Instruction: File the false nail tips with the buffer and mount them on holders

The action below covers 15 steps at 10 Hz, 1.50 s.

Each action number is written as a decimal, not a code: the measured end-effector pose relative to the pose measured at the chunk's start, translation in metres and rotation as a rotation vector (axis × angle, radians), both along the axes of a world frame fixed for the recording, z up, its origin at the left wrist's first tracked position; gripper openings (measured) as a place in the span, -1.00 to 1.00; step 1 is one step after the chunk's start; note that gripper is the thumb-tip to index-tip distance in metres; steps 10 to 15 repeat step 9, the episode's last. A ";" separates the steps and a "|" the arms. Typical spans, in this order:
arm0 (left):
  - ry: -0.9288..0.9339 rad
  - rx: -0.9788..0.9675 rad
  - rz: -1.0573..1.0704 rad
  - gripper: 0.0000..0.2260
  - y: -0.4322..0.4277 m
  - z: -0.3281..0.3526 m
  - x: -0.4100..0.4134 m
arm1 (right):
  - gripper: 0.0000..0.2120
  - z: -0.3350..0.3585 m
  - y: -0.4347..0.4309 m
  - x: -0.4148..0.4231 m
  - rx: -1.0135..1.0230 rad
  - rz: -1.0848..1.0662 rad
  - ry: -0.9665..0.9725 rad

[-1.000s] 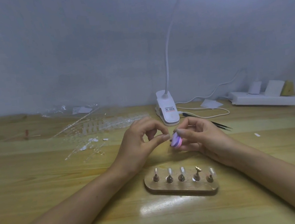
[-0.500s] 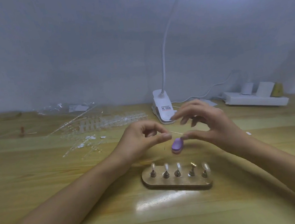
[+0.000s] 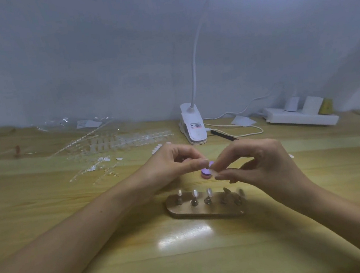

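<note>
**Hands meet over the buffer**

The right hand (image 3: pixel 258 161) pinches what looks like a clear tip (image 3: pixel 214 172) between thumb and forefinger. The left hand (image 3: pixel 173 163) is curled, thumb pressed to forefinger just beside the right fingertips; whether it grips anything cannot be told. The purple buffer (image 3: pixel 205 172) sits right under where both hands meet. Nearer than the hands stands the wooden stand (image 3: pixel 205 211) of holders, several bearing tips. Beyond the left hand lie tip strips (image 3: pixel 119 143).

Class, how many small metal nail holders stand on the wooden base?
5 small metal nail holders in a row on the oval wooden base: far left, second, middle, fourth, far right; last two blurred.
</note>
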<state>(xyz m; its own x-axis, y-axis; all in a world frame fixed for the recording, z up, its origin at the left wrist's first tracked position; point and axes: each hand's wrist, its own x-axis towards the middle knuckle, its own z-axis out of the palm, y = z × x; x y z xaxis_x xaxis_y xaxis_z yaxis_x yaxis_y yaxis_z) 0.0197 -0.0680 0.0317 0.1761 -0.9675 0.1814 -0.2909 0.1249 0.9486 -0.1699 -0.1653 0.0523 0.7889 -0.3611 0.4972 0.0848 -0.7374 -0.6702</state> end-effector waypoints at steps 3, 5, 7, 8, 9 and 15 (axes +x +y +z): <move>-0.026 -0.033 0.147 -0.75 -0.001 -0.003 0.002 | -0.83 0.003 -0.005 -0.022 -0.165 -0.072 0.279; 0.016 -0.030 0.147 -0.71 0.000 -0.003 0.003 | -0.83 0.008 -0.002 -0.015 -0.191 -0.100 0.371; 0.011 0.014 0.135 -0.70 -0.001 -0.008 0.004 | -0.81 0.012 0.001 -0.013 -0.200 -0.124 0.412; -0.028 0.009 0.098 -0.72 -0.001 -0.005 0.006 | -0.85 0.012 0.003 -0.009 -0.244 -0.132 0.485; 0.007 -0.010 0.032 -0.73 0.000 -0.007 -0.001 | -0.76 0.036 0.009 -0.013 -0.252 -0.131 0.510; 0.007 -0.010 0.032 -0.73 0.000 -0.007 -0.001 | -0.76 0.036 0.009 -0.013 -0.252 -0.131 0.510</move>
